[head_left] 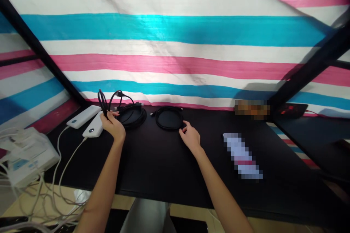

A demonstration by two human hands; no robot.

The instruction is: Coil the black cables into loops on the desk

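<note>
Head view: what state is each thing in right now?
left hand, closed on looped cable, raised off table
right hand, open, fingertips touching flat coil
flat coil, wound, lying on table
cable pile, heaped beside left hand
power banks, lying flat, white leads plugged in

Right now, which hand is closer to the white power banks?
Left. The left hand is right beside the white power banks, holding a black cable loop; the right hand is farther right, touching a round cable coil.
</note>
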